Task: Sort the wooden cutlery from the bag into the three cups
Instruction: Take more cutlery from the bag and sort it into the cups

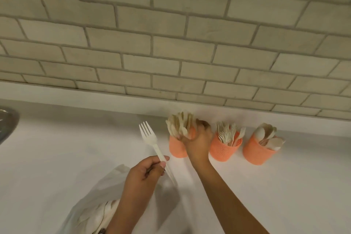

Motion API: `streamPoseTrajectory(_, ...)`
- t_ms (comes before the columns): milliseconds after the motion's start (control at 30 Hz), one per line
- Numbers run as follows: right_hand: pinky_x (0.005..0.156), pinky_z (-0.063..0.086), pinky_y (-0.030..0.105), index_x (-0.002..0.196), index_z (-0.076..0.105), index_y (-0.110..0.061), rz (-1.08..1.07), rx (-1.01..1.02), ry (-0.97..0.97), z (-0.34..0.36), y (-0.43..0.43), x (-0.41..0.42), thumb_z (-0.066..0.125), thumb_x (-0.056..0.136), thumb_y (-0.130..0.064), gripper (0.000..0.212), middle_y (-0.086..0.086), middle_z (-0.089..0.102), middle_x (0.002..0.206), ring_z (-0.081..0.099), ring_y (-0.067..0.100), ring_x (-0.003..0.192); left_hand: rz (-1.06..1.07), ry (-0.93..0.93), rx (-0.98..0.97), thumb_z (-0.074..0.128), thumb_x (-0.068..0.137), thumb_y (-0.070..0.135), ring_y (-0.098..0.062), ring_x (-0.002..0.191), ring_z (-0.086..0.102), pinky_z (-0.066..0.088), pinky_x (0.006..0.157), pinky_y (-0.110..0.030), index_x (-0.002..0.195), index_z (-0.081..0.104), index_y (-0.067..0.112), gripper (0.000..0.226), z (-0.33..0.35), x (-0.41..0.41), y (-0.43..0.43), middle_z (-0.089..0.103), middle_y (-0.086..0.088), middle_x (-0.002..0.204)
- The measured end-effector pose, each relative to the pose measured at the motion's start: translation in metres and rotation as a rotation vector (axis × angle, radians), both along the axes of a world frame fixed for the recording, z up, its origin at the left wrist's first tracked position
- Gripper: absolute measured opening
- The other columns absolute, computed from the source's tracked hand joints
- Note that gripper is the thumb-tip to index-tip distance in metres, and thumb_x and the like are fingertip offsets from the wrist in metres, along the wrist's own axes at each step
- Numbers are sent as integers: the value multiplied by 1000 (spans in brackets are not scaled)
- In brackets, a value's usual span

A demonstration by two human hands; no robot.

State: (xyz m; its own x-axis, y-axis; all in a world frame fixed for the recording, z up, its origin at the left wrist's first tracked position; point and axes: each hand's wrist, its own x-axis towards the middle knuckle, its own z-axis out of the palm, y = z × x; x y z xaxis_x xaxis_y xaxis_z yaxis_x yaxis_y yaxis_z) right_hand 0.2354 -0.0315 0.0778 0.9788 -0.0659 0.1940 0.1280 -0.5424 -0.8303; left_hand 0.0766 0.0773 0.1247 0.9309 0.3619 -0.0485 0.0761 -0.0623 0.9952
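Note:
Three orange cups stand in a row near the wall. The left cup [175,148] holds several knives [181,124], the middle cup [224,150] several forks [227,134], the right cup [256,153] several spoons [269,137]. My right hand [198,138] is at the left cup's rim, fingers curled against the knives; whether it grips one I cannot tell. My left hand [145,172] pinches a pale fork [152,141] by its handle, tines up, left of the cups. The clear bag [98,209] with more cutlery inside lies at the bottom left, under my left forearm.
A white counter [284,186] runs along a tiled wall [171,34] just behind the cups. A metal sink edge [7,125] shows at the far left.

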Motion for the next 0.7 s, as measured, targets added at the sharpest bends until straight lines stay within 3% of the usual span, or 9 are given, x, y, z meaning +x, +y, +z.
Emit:
streamPoseTrajectory(67,102,27,18,127,53,-6,38,-74,-25,4,-10,-7,86,61,-21,76,14,44,134,38,28,126,-26,12,-28,61,86,5,1,59,56,39,58,-4,85,68,24,21,-1,6,-5,65,3,61)
streamPoseTrajectory(167,104,39,36,127,52,-9,128,-34,-50,10,-31,-26,83,63,-17,72,3,42,127,41,23,122,-51,9,-30,64,84,8,-13,64,54,39,60,-12,83,62,16,9,-1,16,-16,64,-17,71)
streamPoseTrajectory(233,100,42,30,130,50,-10,144,-25,-27,9,-49,-42,81,69,-16,68,0,41,128,44,18,117,-87,4,15,62,86,11,-12,66,61,39,60,-10,82,61,12,4,5,25,-28,68,-13,71)
streamPoseTrajectory(267,95,43,20,130,50,-11,135,-23,-28,7,-60,-50,80,72,-17,65,0,43,129,47,17,111,-107,-7,25,61,87,14,-9,68,65,43,65,-10,83,63,13,4,8,30,-35,70,-9,73)
streamPoseTrajectory(300,88,40,10,129,52,-13,121,-22,-39,5,-72,-58,79,74,-17,61,-2,45,127,49,15,105,-126,-22,25,60,88,16,-8,71,67,47,71,-15,85,65,15,6,12,36,-42,71,-5,75)
streamPoseTrajectory(367,78,36,2,124,56,-21,96,-27,-63,-1,-96,-75,77,76,-17,53,-10,49,118,49,12,99,-135,-74,43,61,87,18,-10,71,67,50,73,-23,81,68,23,10,20,52,-57,71,2,74)
streamPoseTrajectory(500,77,37,3,110,56,-40,52,-48,-117,-12,-142,-102,78,74,-17,48,-24,48,110,51,10,92,-82,-203,164,67,83,16,1,59,55,41,59,-10,72,68,24,13,38,95,-91,65,11,65)
streamPoseTrajectory(633,74,38,4,113,51,-47,-14,-29,-139,-16,-177,-116,69,70,-30,49,-19,54,110,52,4,90,-73,-208,358,70,80,19,-14,64,63,47,60,-28,74,72,8,12,36,128,-128,70,-2,68)
streamPoseTrajectory(700,73,39,4,112,51,-48,-30,-7,-150,-16,-191,-119,69,70,-29,50,-17,55,111,53,6,92,-91,-156,471,68,80,22,-17,63,62,44,56,-27,75,71,6,17,22,136,-145,70,-3,69)
